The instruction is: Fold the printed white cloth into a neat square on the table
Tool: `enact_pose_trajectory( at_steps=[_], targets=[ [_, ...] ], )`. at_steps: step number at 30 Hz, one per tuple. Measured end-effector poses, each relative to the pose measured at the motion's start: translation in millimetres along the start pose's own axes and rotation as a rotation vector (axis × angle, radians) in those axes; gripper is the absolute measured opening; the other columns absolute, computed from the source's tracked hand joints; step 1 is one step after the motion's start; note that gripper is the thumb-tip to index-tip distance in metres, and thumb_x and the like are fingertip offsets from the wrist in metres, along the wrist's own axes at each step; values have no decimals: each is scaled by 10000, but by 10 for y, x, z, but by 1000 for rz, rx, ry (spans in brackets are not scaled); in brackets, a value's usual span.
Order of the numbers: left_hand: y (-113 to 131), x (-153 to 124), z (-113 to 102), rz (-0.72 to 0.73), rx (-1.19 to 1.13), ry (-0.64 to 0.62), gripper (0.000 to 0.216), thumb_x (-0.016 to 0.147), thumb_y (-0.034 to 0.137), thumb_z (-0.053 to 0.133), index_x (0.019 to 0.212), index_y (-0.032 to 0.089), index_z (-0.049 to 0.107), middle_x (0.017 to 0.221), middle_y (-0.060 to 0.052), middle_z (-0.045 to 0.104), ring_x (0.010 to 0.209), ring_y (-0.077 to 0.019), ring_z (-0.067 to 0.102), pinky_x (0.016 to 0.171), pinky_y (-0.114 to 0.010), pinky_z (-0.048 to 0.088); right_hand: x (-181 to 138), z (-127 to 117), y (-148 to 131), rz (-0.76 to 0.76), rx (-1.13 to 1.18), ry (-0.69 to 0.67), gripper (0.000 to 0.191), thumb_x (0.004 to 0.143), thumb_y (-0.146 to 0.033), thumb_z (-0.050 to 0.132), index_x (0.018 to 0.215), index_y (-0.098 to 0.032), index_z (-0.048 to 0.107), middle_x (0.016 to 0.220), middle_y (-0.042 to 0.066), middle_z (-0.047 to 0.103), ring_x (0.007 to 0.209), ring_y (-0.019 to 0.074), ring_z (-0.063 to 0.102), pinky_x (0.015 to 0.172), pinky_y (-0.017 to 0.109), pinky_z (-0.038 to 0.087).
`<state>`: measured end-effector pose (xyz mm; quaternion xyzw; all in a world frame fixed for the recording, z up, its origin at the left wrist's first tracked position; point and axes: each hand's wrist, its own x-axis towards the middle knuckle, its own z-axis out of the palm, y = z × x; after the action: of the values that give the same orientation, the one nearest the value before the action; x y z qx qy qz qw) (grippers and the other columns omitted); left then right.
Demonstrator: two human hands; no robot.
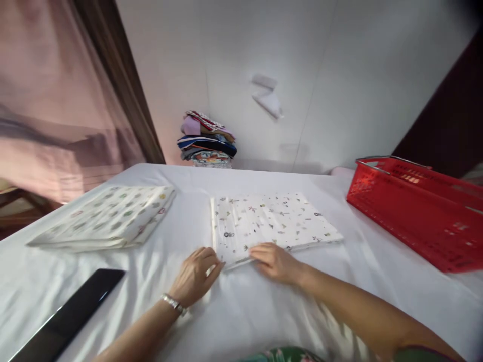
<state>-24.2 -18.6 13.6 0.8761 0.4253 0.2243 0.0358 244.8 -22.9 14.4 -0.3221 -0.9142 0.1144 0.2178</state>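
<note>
White printed cloth, folded flat left of the red basket, lay under your loosely curled left hand and flattened right hand, seemingly pinching its near edge, mid-fold.

The red basket runs off the right edge, so its far end is unseen. The dark flat slab at the bed's near left corner is cut off by the bottom edge. The small prints on the folded cloth blur. Fingers of the left hand tuck under its near edge.
</note>
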Motion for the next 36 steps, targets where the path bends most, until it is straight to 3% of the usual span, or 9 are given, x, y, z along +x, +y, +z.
enact_pose_trajectory(
  at_steps=[6,9,12,15,18,24,29,33,36],
  targets=[
    [108,514,-139,-170,59,-163,330,836,345,450,603,163,596,671,-39,592,672,-146,564,691,-300,440,-293,-376,422,359,137,-8,310,907,-352,379,967,-237,661,1014,32,641,947,170,589,837,309,473],
    [53,912,-67,-142,31,-76,280,841,373,444,855,180,646,944,-70,636,905,-183,575,816,-327,442,-312,-386,634,428,109,47,376,903,-414,353,1012,-219,655,1097,55,615,1023,194,567,899,340,458],
    [-112,1148,158,-159,74,-84,418,818,427,470,1154,191,548,1329,-91,457,1227,-239,400,1031,-400,305,-369,-324,825,479,-3,11,463,885,-483,352,1185,-208,574,1310,73,475,1231,240,411,1031,415,347],
    [-314,1125,418,-273,86,-201,585,817,533,407,1290,189,430,1439,-93,310,1345,-264,209,1094,-454,173,-507,-266,934,517,-97,-119,514,885,-518,326,1314,-259,445,1436,27,286,1337,250,223,1090,488,203],
    [-435,1015,555,-296,58,-223,642,831,588,304,1339,200,367,1461,-78,265,1368,-241,135,1109,-445,121,-620,-261,955,532,-111,-185,515,906,-510,263,1358,-285,369,1468,-11,187,1362,226,132,1107,491,124],
    [-421,1300,460,-373,60,-287,670,809,636,278,1321,218,388,1462,-82,260,1364,-258,152,1094,-490,128,-352,-430,1091,593,-93,-155,560,882,-539,305,1362,-258,373,1475,16,170,1361,231,134,1101,425,187],
    [-602,1717,487,-412,189,-185,748,801,637,278,1348,134,358,1476,-109,205,1372,-269,98,1105,-493,61,74,-559,1703,697,-288,-121,546,890,-465,305,1391,-249,307,1488,29,122,1370,234,73,1095,441,127],
    [-864,1744,640,-511,179,-236,805,782,666,244,1374,124,317,1475,-113,202,1367,-293,109,1093,-515,106,95,-618,2252,892,-381,-166,608,880,-518,261,1398,-201,277,1485,62,143,1367,233,80,1083,460,113],
    [-942,1696,701,-499,181,-229,822,773,685,210,1378,138,314,1475,-98,209,1368,-288,107,1093,-513,117,24,-614,2450,937,-393,-177,644,877,-548,209,1408,-185,244,1489,53,126,1367,215,77,1084,436,116]
  ],
)
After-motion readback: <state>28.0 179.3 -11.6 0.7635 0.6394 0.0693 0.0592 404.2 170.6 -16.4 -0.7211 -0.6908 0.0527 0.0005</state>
